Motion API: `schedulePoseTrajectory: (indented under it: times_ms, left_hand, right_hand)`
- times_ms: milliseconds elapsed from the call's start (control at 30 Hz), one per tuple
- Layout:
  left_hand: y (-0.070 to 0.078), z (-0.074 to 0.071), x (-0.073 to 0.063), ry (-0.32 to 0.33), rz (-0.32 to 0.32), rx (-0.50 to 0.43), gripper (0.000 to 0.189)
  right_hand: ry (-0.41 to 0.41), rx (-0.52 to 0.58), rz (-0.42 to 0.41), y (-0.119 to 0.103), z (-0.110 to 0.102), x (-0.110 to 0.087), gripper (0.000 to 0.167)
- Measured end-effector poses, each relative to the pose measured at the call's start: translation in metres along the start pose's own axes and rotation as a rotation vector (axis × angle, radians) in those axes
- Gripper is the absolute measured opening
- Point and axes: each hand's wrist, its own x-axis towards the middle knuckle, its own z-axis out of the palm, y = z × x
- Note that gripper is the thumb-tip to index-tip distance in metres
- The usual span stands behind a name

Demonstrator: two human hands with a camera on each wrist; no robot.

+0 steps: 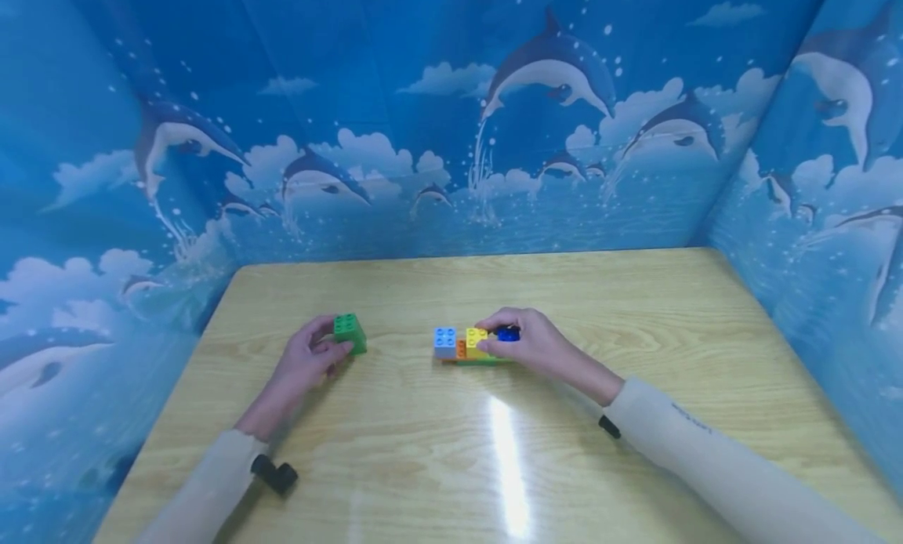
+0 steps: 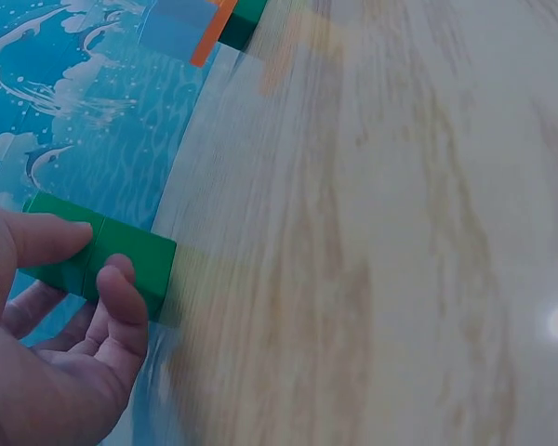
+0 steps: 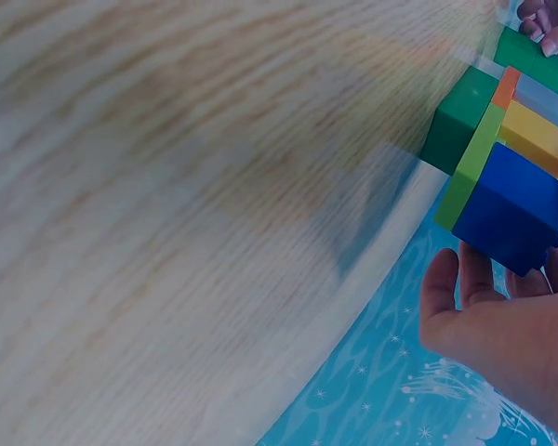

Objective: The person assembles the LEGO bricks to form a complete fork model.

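Observation:
Toward the left of the table, my left hand grips two stacked green toy building bricks between thumb and fingers. The seam between them shows in the left wrist view, where the thumb and fingertips lie across the green sides. Right of the middle, my right hand pinches a yellow brick on a joined brick build. That build also has a light blue brick, an orange plate, a light green plate, a dark blue brick and a green brick underneath.
Both hands work over a wood-grain table with a bright light reflection toward its front. A blue curtain printed with dolphins and clouds stands along the back and both sides.

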Motion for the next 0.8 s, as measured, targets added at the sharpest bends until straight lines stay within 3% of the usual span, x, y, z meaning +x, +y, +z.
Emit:
schedulePoseTrajectory:
  times_ms: [367, 800]
  left_hand:
    - [-0.0038, -0.0016, 0.0009, 0.011, 0.016, -0.031, 0.061]
    - [-0.0042, 0.0027, -0.0015, 0.034, 0.027, 0.027, 0.059]
  right_hand:
    - [0.004, 0.001, -0.004, 0.0015, -0.0001, 0.0001, 0.034]
    - [0.007, -0.008, 0.007, -0.0019, 0.0009, -0.0005, 0.036]
